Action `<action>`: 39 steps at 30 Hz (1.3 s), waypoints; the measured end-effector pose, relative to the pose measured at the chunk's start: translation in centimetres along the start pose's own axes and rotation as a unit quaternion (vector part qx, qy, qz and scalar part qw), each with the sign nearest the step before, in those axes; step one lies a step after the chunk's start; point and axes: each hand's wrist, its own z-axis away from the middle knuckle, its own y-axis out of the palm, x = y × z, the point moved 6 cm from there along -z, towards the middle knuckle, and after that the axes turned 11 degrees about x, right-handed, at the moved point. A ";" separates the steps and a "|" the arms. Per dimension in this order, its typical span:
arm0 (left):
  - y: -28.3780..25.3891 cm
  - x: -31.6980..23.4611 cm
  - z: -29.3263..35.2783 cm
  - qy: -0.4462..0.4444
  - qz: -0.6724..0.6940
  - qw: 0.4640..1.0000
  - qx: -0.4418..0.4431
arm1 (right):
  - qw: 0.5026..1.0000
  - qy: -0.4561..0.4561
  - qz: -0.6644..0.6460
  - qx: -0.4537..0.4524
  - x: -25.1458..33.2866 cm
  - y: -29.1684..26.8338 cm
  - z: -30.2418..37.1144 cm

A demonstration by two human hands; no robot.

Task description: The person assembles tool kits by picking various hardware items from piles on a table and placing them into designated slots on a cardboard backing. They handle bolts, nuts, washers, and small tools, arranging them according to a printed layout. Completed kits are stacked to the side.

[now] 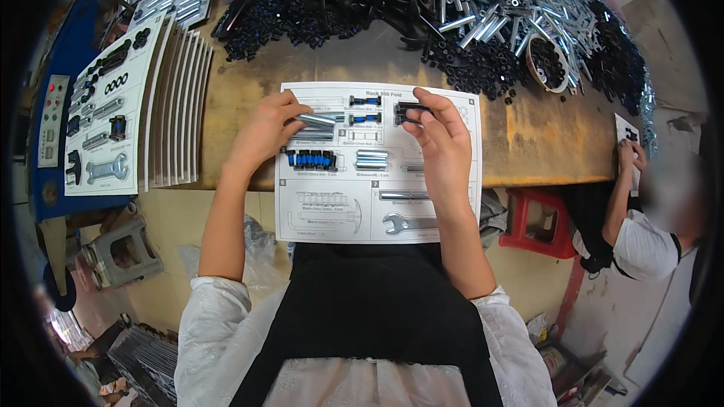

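Observation:
A printed white card (324, 230) lies before me over the table's front edge, with outlined shapes and hardware on it. My left hand (260, 136) is closed, its fingertips pinching a silver metal tube (323, 119) above another silver tube (313, 134). My right hand (445, 151) has its thumb and fingers curled about the ends of black bolts (407, 111) at the card's upper right. Between the hands are blue-banded black bolts (365, 118). Lower down are a row of similar bolts (311, 159), short silver sleeves (372, 160), a long tube (403, 195) and a wrench (407, 223), partly behind my right arm.
Filled hardware cards (113, 113) stand stacked at left. Loose black bolts (302, 15), silver tubes (490, 22) and a bowl of black nuts (547, 64) cover the table's far side. A red stool (537, 222) stands below; another person's hands (630, 154) hold a card at right.

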 end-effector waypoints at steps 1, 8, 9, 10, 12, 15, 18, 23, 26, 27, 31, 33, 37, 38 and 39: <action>-0.1 0.1 0.0 -0.003 0.006 1.000 0.003 | 1.000 0.000 0.007 -0.004 0.3 0.0 0.1; -0.3 1.1 0.0 0.018 0.021 0.999 0.016 | 1.000 0.019 0.013 0.011 0.4 -1.1 1.2; -0.5 1.4 -0.3 0.021 0.025 0.999 0.014 | 1.000 0.022 0.014 0.010 0.2 -1.3 1.3; -0.8 1.8 -0.5 -0.002 0.048 0.999 0.003 | 0.999 0.026 0.016 0.009 0.0 -1.5 1.5; -1.3 2.3 -0.4 -0.049 0.096 0.994 -0.017 | 0.999 0.032 0.012 0.010 -0.6 -1.7 1.7; -0.8 1.4 -2.4 -0.018 0.032 0.999 -0.016 | 0.999 0.047 -0.001 0.016 -1.6 -1.5 1.7; 0.1 1.8 -3.0 0.032 -0.029 0.999 -0.010 | 0.997 0.068 0.024 0.034 -1.7 -1.6 2.1; 0.0 1.9 -3.0 0.005 -0.009 1.000 -0.004 | 0.997 0.071 0.031 0.012 -2.0 -3.6 2.2; 0.1 1.7 -3.1 0.033 -0.003 0.999 -0.015 | 0.996 0.078 0.028 0.019 -2.6 -4.1 1.6; 0.0 1.6 -3.1 0.047 -0.017 0.999 -0.008 | 0.996 0.080 0.035 0.030 -2.7 -4.0 0.9; -1.1 2.2 -1.0 0.004 0.144 0.985 -0.095 | 0.979 0.038 0.174 0.095 1.0 -3.1 -4.5; -1.6 3.4 1.1 -0.010 0.182 0.968 -0.175 | 0.955 -0.028 0.272 0.110 4.8 -2.9 -9.6; -0.8 4.3 7.2 -0.079 0.169 0.942 -0.280 | 0.935 -0.165 0.309 0.064 10.4 -3.5 -20.0; -0.1 4.8 8.6 -0.091 0.159 0.935 -0.305 | 0.914 -0.186 0.358 0.046 11.5 -4.0 -22.1; 1.2 5.8 9.9 -0.117 0.171 0.927 -0.313 | 0.842 -0.260 0.472 0.007 13.0 -4.5 -23.5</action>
